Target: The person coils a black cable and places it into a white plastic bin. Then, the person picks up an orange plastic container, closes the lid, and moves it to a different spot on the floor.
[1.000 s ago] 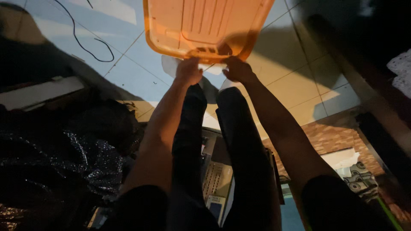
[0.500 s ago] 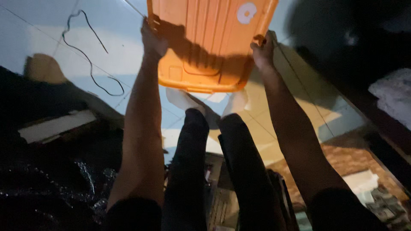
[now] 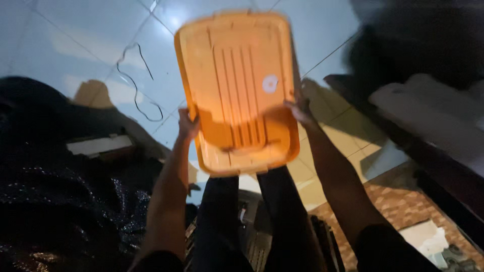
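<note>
An orange plastic lid point(image 3: 237, 85), rectangular with raised ribs and a small white round sticker, is held up in front of me above the tiled floor. My left hand point(image 3: 187, 125) grips its left long edge. My right hand point(image 3: 301, 112) grips its right long edge. Both arms reach forward from the bottom of the view. My legs in dark trousers point(image 3: 252, 216) stretch out below the lid.
A thin black cord point(image 3: 136, 80) lies looped on the pale floor tiles point(image 3: 75, 45). Dark sequinned fabric point(image 3: 55, 201) fills the left. A dark ledge point(image 3: 403, 136) with pale cloth point(image 3: 428, 106) runs along the right. A brick-patterned mat point(image 3: 398, 206) lies lower right.
The lid has come nearer and lower in view, and tilted so its whole top face shows. Both hands stayed on its side edges.
</note>
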